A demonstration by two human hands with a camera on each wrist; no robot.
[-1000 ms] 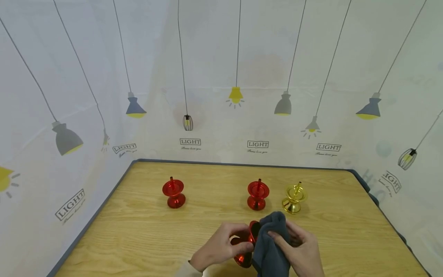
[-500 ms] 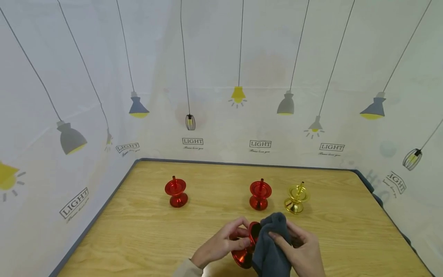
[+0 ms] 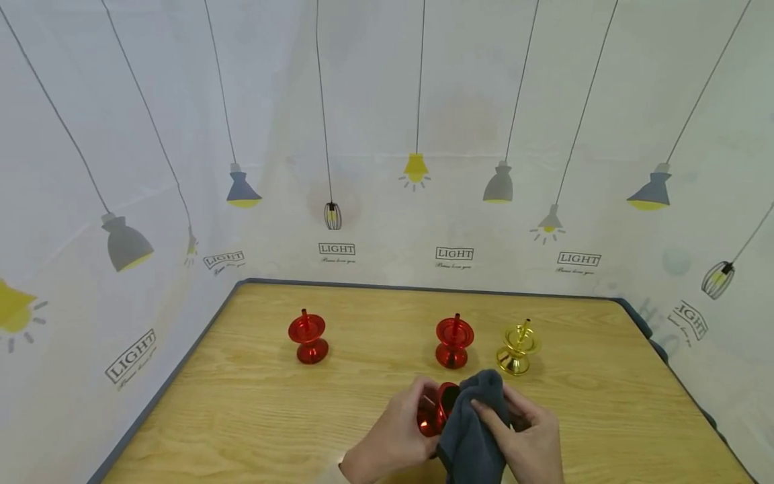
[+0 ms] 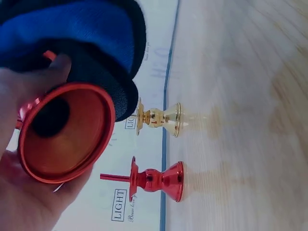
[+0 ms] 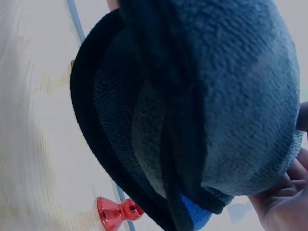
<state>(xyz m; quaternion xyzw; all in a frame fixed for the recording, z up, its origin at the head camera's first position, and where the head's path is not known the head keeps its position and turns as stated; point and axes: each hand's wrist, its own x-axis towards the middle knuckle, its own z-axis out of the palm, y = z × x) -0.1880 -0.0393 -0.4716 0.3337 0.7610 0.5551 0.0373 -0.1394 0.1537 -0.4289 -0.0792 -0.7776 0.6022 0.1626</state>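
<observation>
Red candle holder [image 3: 428,420], tilted above the bench [image 3: 272,417], nearer the person than the gold candle holder [image 3: 514,361] and left of it. Left to right, head view: one standing red holder [image 3: 309,335], upright, far left of the gold one. Left hand [image 3: 393,430] grips the tilted holder, fingers curled round it; left wrist view shows its flared hollow end. Second standing red holder [image 3: 453,341], upright, just left of gold, not touching. Grey-blue cloth [image 3: 478,430] up against the tilted holder, in front of gold. Right hand [image 3: 535,437] pinches the cloth, thumb on its near face, also in front of gold.
</observation>
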